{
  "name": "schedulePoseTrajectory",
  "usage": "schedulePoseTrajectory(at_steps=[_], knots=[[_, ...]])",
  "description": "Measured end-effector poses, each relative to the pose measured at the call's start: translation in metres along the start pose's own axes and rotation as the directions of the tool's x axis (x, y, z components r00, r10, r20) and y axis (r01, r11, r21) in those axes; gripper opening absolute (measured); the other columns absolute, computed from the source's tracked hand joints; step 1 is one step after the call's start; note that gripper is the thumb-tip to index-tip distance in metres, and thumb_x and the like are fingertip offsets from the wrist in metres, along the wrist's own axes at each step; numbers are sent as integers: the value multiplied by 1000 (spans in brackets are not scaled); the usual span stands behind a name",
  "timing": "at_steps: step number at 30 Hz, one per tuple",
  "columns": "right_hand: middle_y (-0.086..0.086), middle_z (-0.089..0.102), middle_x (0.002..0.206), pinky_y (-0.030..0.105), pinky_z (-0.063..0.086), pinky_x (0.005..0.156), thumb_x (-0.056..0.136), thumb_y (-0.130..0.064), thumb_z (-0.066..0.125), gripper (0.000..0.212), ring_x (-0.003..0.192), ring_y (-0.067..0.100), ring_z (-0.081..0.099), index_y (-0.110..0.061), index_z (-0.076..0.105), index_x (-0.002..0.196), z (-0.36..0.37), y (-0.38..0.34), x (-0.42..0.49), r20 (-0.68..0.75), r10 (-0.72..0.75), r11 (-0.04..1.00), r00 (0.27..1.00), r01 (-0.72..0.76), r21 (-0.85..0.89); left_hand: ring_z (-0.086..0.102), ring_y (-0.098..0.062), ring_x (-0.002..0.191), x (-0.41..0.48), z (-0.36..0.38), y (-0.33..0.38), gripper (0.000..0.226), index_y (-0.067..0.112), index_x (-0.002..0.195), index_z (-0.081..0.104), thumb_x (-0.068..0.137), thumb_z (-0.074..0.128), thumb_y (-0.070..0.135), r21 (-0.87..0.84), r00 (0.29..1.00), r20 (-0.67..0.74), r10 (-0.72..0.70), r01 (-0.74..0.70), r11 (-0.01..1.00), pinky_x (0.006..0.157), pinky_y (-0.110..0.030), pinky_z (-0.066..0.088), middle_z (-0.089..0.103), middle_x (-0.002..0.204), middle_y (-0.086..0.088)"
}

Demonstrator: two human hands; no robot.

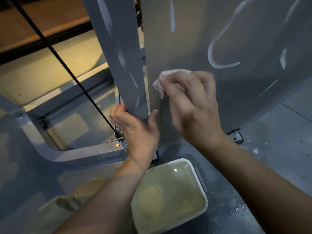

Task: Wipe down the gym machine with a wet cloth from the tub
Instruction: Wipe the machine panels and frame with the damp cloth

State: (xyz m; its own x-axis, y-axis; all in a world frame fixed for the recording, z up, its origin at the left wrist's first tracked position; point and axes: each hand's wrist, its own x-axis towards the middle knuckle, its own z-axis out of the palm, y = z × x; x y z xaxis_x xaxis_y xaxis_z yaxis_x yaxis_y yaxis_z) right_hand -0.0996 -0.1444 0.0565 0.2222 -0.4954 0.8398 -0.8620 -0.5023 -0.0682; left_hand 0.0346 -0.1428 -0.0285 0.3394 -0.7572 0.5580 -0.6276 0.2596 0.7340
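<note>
The gym machine's wide grey panel rises in front of me, streaked with wet marks. My right hand grips a pale pinkish cloth and presses it against the panel near its left edge. My left hand holds the lower end of a narrower grey upright just left of the panel, fingers curled round its edge. Below my arms, a white tub of cloudy water stands on the floor.
A black cable runs diagonally down to a pulley and bolted bracket at the upright's foot. The machine's grey base frame curves across the floor at left. Paint specks dot the grey floor at right.
</note>
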Motion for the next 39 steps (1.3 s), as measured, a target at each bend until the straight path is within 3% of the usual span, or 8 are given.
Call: schedulePoseTrajectory(at_steps=[4,9,15,20,25,31,36,39], knots=[[5,72,117,33,54,79,105,-6,51,27,90,35,63,-7,75,118,2,1,-23,180,-39,998,983,30,55,39,-41,115,1,-2,-3,69,-12,121,36,82,83,22,4,1000,13,-5,5,1000,103,-56,37,38,121,-29],[11,73,114,19,34,94,98,4,55,27,85,40,69,-1,74,117,-4,2,17,-112,20,997,993,-12,79,37,-36,115,2,-1,-4,69,-9,121,36,81,83,24,17,1000,15,0,0,1000,105,-53,37,38,121,-28],[3,73,116,35,52,78,104,-5,48,29,87,35,65,-8,75,116,1,-1,-17,190,-16,997,982,2,72,35,-30,116,5,-7,-3,69,-13,121,38,80,84,20,-2,999,48,4,-4,1000,103,-51,37,38,122,-28],[10,73,113,31,42,87,98,5,58,23,85,37,69,2,76,110,-10,4,19,-120,5,997,993,4,76,35,-31,116,3,-5,0,71,-15,121,40,79,86,18,8,998,51,-39,38,999,103,-54,37,39,124,-29],[2,71,116,39,55,76,108,-15,41,35,89,33,59,-7,75,116,0,2,-36,302,16,998,953,-35,57,37,-37,116,3,-7,-1,67,-9,120,37,80,85,17,4,999,51,-10,10,1000,101,-56,38,38,122,-27],[7,73,116,32,43,85,100,2,56,24,84,36,67,-1,76,112,-14,6,10,-49,14,1000,999,-13,23,39,-41,116,2,-5,2,68,-7,122,34,83,83,22,4,999,35,-5,5,1000,105,-54,35,37,121,-29],[2,71,117,39,56,74,108,-11,47,28,89,32,58,-9,74,117,-5,8,-39,305,23,999,952,-31,21,40,-45,117,2,-8,2,68,-12,120,37,80,84,16,16,999,53,4,-4,1000,103,-60,36,37,122,-31],[2,72,115,38,54,75,107,-11,44,32,89,34,62,-10,75,113,-14,10,-16,229,11,999,973,-19,30,39,-42,116,2,-8,5,66,-11,119,36,82,83,18,-5,999,49,9,-9,1000,103,-57,37,37,121,-29]])
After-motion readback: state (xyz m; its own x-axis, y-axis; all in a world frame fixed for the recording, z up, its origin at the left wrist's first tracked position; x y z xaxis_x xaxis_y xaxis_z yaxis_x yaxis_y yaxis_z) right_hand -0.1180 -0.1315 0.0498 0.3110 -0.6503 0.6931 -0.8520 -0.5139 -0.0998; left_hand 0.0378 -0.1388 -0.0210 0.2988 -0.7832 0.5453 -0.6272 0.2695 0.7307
